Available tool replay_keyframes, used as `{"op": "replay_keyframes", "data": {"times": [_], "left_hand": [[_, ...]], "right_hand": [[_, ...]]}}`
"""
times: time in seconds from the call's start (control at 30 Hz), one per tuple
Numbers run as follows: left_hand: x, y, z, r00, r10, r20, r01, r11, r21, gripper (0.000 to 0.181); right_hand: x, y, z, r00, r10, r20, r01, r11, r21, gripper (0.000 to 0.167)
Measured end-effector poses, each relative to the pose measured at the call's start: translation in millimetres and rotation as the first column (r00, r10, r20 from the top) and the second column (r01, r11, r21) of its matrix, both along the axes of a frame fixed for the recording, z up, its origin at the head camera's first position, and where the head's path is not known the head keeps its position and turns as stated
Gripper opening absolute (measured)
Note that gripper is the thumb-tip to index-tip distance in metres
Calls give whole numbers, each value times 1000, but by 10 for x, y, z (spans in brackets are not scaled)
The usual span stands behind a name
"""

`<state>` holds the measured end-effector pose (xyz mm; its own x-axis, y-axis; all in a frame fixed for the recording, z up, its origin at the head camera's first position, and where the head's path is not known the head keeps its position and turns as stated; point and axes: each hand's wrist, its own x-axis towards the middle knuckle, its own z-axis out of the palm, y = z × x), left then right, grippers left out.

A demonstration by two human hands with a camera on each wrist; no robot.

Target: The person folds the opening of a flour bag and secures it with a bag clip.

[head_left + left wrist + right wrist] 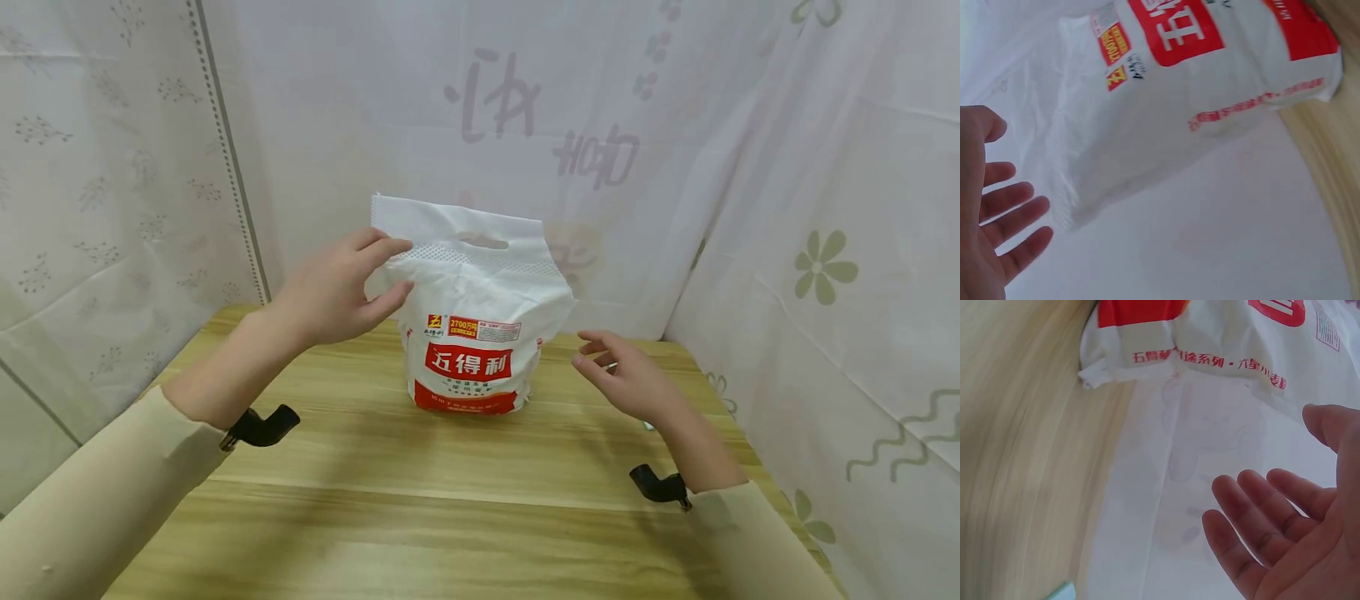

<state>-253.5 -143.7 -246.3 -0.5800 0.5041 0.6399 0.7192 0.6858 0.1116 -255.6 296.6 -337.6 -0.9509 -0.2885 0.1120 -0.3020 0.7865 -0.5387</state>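
Clock read from the person's side of the bench, with the bag at the dial's centre. Left grip (337, 287): one bare hand, at nine o'clock, thumb and fingers apart, fingertips overlapping the bag's ten o'clock edge; whether they touch it I cannot tell. Right grip (618, 375): one bare hand, between three and four o'clock, lower than the left, thumb and fingers apart, loosely bent, near the bag with a gap between. Bag (461, 292): one, white, full below, standing upright on the far half of the bench; handle slot and dotted band at twelve o'clock, red printed panels with white Chinese characters towards six. Small pale object (1063, 592): one, at four o'clock, mostly hidden behind the right grip as seen from above; kind cannot be told. Curved black pieces (264, 427): two, one at each wrist. Cream sleeves (112, 500): two, at eight and four o'clock. Bench (360, 533): wood-grained, yellowish. Pale curtains (322, 100): hung around the bench, purple lettering from twelve to one o'clock, a green flower at three.
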Motion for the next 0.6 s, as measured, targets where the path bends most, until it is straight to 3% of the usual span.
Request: {"op": "replay_keyframes", "data": {"times": [0.17, 0.33, 0.47, 0.6], "left_hand": [[-93, 219, 272, 1000, -25, -10, 25, 999, -40, 44], [-210, 412, 491, 998, 43, -36, -47, 991, -123, 51], [-329, 510, 626, 991, 131, 34, -122, 973, -198, 63], [-455, 594, 746, 974, 188, 128, -146, 948, -283, 72]], "right_hand": [[-123, -122, 20, 1000, -3, -1, 3, 998, -65, 64], [-234, -253, 48, 1000, -12, -7, 11, 989, -151, 63], [-289, -317, 49, 999, -34, 3, 34, 969, -246, 60], [-338, -368, 24, 999, -33, 37, 45, 921, -386, 56]]}}
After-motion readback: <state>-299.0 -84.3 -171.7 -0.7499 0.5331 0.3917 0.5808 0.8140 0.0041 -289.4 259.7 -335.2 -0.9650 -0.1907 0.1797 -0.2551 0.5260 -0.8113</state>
